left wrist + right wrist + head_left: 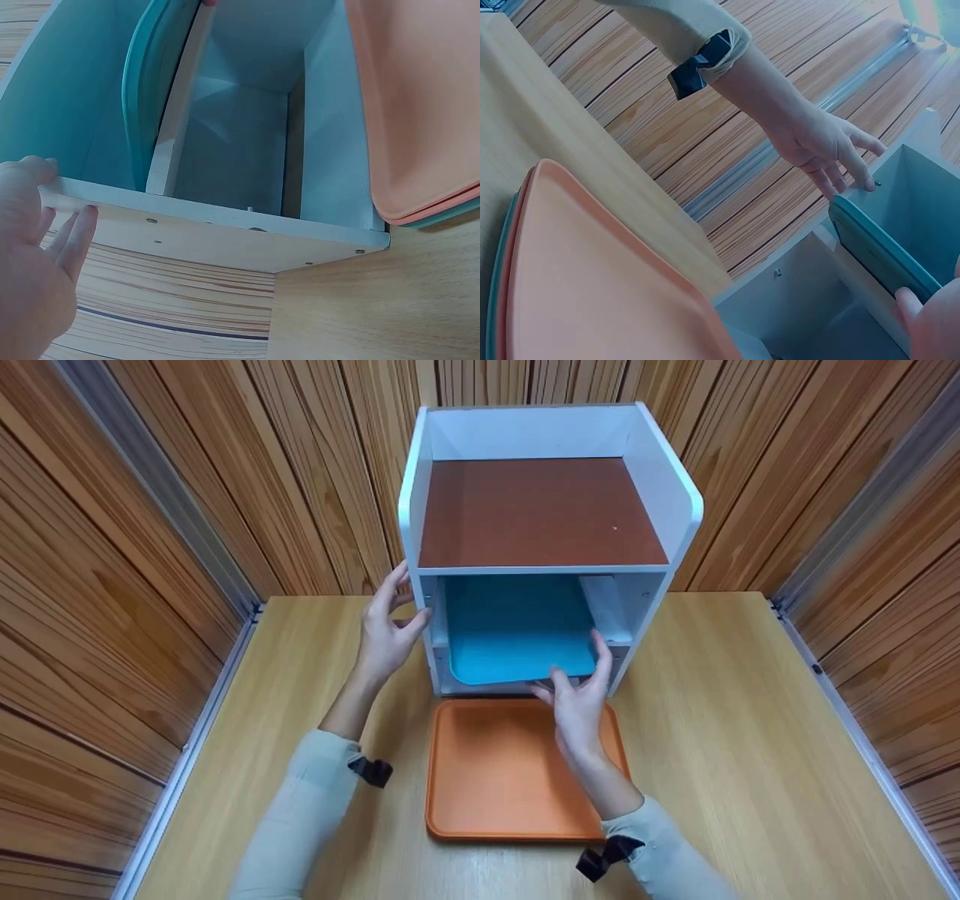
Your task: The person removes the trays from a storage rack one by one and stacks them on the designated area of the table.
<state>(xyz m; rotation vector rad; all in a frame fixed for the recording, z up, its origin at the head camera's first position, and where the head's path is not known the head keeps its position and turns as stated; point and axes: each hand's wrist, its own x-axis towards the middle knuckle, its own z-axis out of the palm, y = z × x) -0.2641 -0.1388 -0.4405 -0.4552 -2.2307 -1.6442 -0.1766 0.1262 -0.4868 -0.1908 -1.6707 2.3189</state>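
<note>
A blue tray (521,637) lies on the middle shelf of a white shelf unit (684,510), its front edge jutting out a little. With thumb and fingers, my right hand (579,712) grips the tray's front right corner. In the right wrist view, its thumb (909,304) sits at the rim of the tray (881,247). My left hand (386,630) holds the unit's left side panel. The left wrist view has that thumb over the panel's front edge (225,214) and the fingers (79,244) along the outer face.
Right before the unit, an orange tray (510,780) tops a small stack on the wooden table (750,750); a teal rim (442,214) shows underneath. The unit's top shelf (540,514) is brown. Wood-patterned walls (300,472) with metal rails (187,765) surround the table.
</note>
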